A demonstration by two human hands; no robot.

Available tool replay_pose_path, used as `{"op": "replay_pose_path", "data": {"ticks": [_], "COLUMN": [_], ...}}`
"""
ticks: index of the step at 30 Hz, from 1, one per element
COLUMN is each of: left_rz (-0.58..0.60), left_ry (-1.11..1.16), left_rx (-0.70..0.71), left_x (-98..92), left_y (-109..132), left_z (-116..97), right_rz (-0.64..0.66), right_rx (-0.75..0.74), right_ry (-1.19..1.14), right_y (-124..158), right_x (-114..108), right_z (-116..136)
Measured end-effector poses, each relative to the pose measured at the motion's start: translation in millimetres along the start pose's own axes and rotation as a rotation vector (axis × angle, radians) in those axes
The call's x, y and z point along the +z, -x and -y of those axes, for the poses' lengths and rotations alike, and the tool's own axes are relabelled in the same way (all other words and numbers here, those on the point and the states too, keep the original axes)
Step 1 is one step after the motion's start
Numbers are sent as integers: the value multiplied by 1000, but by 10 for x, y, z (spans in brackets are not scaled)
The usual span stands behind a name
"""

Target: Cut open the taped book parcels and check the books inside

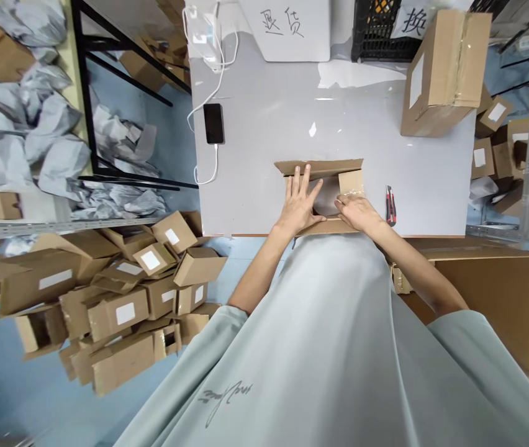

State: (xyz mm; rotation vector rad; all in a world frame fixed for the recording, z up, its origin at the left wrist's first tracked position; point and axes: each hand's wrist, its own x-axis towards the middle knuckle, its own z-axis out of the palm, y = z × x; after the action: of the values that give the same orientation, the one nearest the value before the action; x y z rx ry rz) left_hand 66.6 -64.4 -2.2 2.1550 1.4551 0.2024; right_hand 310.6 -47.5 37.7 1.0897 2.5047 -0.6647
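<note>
An open cardboard box (330,167) lies at the table's front edge, close to my body, its far flap raised. My left hand (298,203) rests over the box's left side, fingers spread, with the thumb toward the near edge. On the right side, my right hand (358,212) has its fingers pressed together at the right flap (351,183), partly hiding it. Between the hands, a greyish surface shows inside the box; I cannot tell what it is. A red and black utility knife (390,206) lies just right of my right hand.
A phone (213,123) with a white cable lies at the table's left. Toward the back right stands a taped carton (448,74) beside a black crate (379,31). Several boxes (120,307) are piled on the floor at left; a large carton (488,304) stands at right.
</note>
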Motion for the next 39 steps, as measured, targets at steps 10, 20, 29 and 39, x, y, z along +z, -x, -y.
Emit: {"op": "replay_pose_path", "data": {"ticks": [10,20,29,39], "left_rz": [-27,328,617,636], "left_ry": [48,149,84,-25], "left_rx": [-63,-41,-377,-441], "left_x": [-91,-4,542,471], "left_y": [39,-492,-1268,-1113], "left_z": [-43,-610,-1023,-1007], "right_rz": [-425,-616,-560,-583], "right_rx": [284,394,454,451], "right_ry": [-276,-576,-516,-526], "right_y": [799,760,747,717], "right_x": [97,486,444,501], "right_z": [-360,-271,-133,8]}}
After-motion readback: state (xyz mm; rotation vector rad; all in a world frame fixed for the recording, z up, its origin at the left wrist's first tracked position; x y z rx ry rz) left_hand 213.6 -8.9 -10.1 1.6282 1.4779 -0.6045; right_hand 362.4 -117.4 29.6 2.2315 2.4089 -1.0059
